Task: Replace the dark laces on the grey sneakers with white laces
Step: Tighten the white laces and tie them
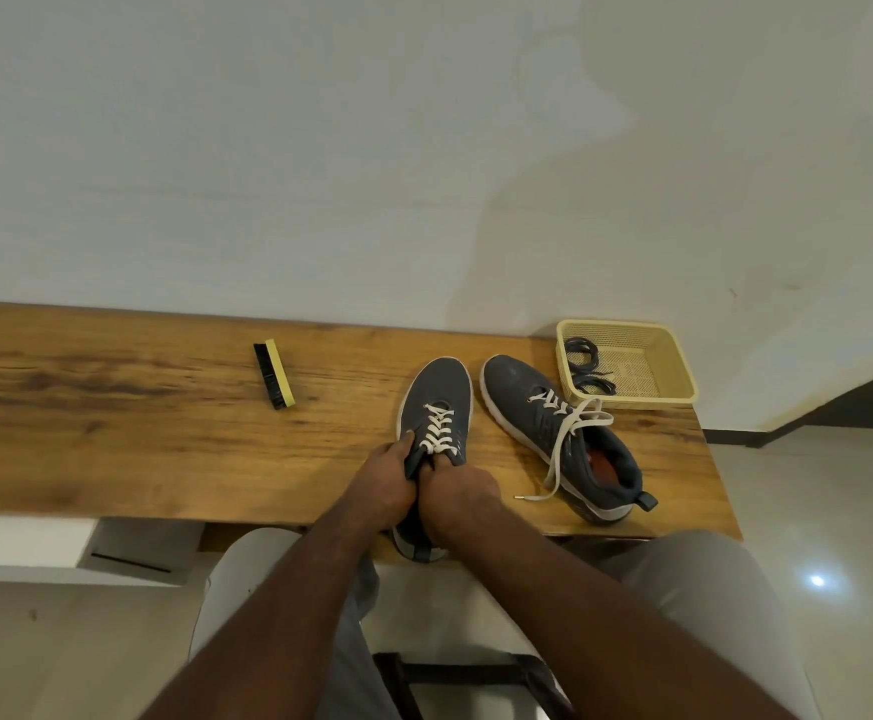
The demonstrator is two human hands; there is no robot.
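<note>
While the person sits close to the wooden table (164, 449), both hands are on the nearer grey sneaker (437, 407). Its heel hangs a little over the near edge of the table, and its toe points away toward the wall. The left hand (380, 483) grips the left side of the shoe's collar, with the thumb lying up along the side and the fingers (407, 443) curled round the edge. The right hand (458, 498) is bent over the shoe's opening with its fingers tucked down by the tongue, just below the lowest rows of lace. Whether those fingers pinch a lace end cannot be seen. White laces (437, 433) already cross up the front of this shoe.

Just to the right lies the second grey sneaker (559, 433), turned at a slant with its orange inside showing. Its white lace (561, 444) is threaded through the upper eyelets, and the loose ends trail across the shoe and down onto the table.

Farther back on the right sits a yellow basket (652, 366) with the dark laces (582, 363) coiled in its left side. Well away to the left lies a brush (274, 375) with black bristles and a yellow back. Behind it all is a plain white wall (320, 148).
</note>
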